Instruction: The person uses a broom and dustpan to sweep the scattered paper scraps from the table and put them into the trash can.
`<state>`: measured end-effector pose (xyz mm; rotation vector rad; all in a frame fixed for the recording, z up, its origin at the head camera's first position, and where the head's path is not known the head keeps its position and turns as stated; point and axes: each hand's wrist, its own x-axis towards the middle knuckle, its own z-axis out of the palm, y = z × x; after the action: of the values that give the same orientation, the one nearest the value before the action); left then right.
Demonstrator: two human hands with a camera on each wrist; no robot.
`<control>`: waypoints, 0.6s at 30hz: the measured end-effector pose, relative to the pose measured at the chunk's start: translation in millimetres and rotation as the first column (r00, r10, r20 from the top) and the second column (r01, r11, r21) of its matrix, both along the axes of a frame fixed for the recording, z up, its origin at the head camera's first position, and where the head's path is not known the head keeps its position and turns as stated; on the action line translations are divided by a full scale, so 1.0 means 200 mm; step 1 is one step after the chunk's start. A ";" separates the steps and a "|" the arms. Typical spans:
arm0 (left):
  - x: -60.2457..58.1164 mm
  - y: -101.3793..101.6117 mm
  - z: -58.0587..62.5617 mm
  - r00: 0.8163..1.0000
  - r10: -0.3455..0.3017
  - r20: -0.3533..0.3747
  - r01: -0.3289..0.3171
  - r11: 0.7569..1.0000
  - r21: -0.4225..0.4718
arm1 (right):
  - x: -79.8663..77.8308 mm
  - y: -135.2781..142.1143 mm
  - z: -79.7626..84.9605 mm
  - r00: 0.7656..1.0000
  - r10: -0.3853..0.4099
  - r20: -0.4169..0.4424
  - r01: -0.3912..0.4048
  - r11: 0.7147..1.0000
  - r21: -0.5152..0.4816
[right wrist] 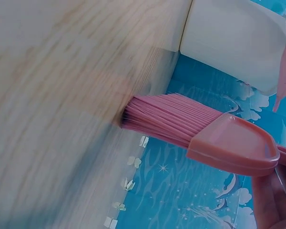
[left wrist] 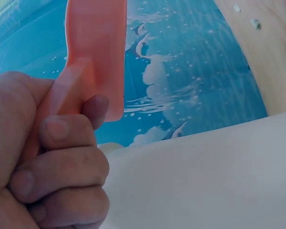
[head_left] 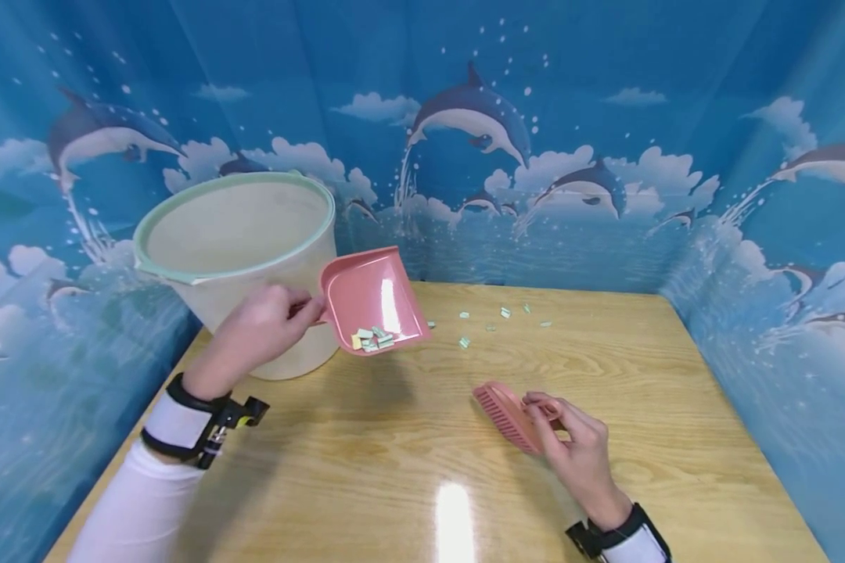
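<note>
My left hand [head_left: 263,328] grips the handle of a pink dustpan [head_left: 366,293], held in the air in front of the bin. Several small pale green and yellow scraps [head_left: 375,338] lie in the pan along its lower side. In the left wrist view the fingers [left wrist: 69,162] curl round the handle. My right hand [head_left: 577,446] holds a pink hand brush [head_left: 503,414] by its handle, over the front right of the table. In the right wrist view its bristles [right wrist: 167,117] point toward the tabletop; whether they touch it I cannot tell. More scraps [head_left: 505,313] lie scattered behind the brush.
A large whitish bin [head_left: 299,344] with a light green rim stands at the table's back left, its mouth facing up. Blue curtains [head_left: 366,70] printed with dolphins line the back and sides of the wooden table [head_left: 366,485].
</note>
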<state>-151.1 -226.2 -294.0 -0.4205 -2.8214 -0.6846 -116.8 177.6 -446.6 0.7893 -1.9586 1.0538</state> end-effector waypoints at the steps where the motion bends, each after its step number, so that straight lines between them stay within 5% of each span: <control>1: 0.00 -0.01 0.02 1.000 0.006 -0.002 -0.006 1.000 -0.005 | 0.00 0.00 0.00 1.000 0.002 -0.003 -0.002 1.000 0.001; 12: 0.07 -0.10 0.18 0.995 0.090 0.044 -0.090 0.996 -0.016 | 0.02 -0.05 0.02 1.000 0.000 0.028 0.000 1.000 -0.001; 18: 0.05 -0.11 0.26 0.996 0.091 0.010 -0.090 0.994 -0.063 | 0.04 -0.03 0.04 1.000 -0.008 0.000 0.008 1.000 -0.025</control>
<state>-141.0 -248.7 -243.0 -0.2967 -2.8599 -0.5841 -107.9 172.2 -439.2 0.7670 -1.9430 1.0718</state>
